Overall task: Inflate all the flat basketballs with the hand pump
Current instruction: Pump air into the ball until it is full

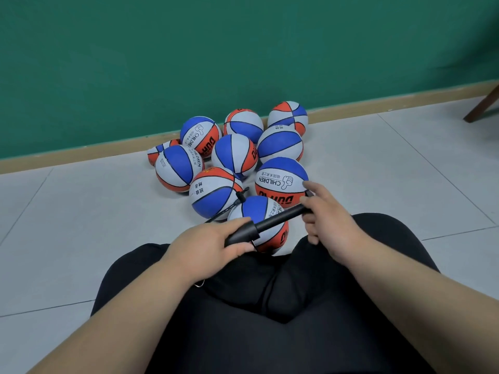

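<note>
Pale floor tiles [378,163] run up to a green wall [243,49], and we sit facing it with a heap of basketballs [235,155] ahead of our knees.

Our left hand [216,244] has its fingers curled tight round the thick end of the pump [275,221]. Our right hand [326,211] holds the far, thinner end with its fingers loosely curled and the forefinger lifted clear. Between the two hands the pump's long axis slants from low on our left to higher on our right, across our lap.

Just under and beyond that black tube lies the nearest ball [271,238], tucked between our knees and partly hidden by the pump. A thin hose [232,207] leaves the left-hand end and climbs away toward the next ball [213,195]. Its tip sits at that ball's edge, and we cannot tell whether the needle is seated in any valve.

We judge the coming move turns on that tip. It lies up and away from our left fingers, which are nearer to it than the right. One ball at the far left of the heap [159,153] looks slack.
</note>
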